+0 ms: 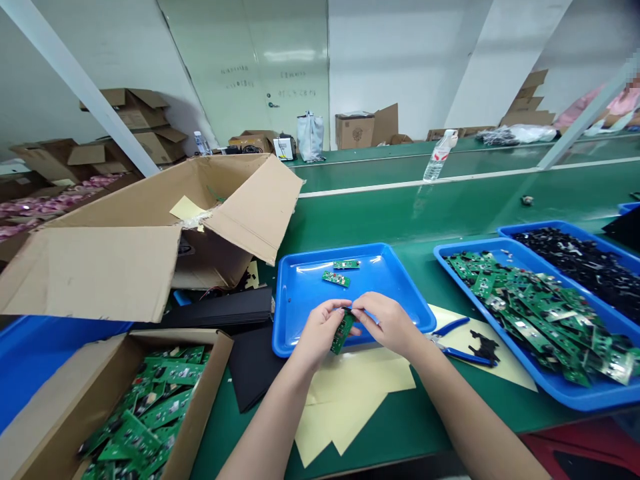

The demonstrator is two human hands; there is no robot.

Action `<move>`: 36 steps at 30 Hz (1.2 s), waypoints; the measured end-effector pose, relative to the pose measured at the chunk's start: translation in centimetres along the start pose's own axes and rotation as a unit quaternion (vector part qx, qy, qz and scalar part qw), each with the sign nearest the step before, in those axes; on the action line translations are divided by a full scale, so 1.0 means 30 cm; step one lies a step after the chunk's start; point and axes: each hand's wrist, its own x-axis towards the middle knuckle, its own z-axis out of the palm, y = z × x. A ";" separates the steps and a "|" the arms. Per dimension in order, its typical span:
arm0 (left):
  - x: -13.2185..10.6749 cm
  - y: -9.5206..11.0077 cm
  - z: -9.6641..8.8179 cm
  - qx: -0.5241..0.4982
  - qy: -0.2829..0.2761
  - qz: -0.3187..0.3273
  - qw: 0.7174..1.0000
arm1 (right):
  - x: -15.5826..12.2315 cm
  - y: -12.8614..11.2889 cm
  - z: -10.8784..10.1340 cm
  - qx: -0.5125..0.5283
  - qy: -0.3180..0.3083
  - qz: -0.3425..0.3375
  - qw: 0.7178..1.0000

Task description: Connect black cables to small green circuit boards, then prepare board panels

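Circuit board sits over the near edge of the blue tray, long axis running away from me, far end leaning right. Left hand grasps it. Right hand's fingertips meet the far end; grip there, I can't tell.

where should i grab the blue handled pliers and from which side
Likely best around both blue handles, coming from the right: the pliers lie with handles splayed that way, while the metal end sits beside the right wrist.
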 end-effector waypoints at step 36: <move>0.003 -0.004 0.006 -0.093 0.041 -0.028 0.994 | -0.010 0.008 0.021 -0.114 -0.006 -0.012 0.993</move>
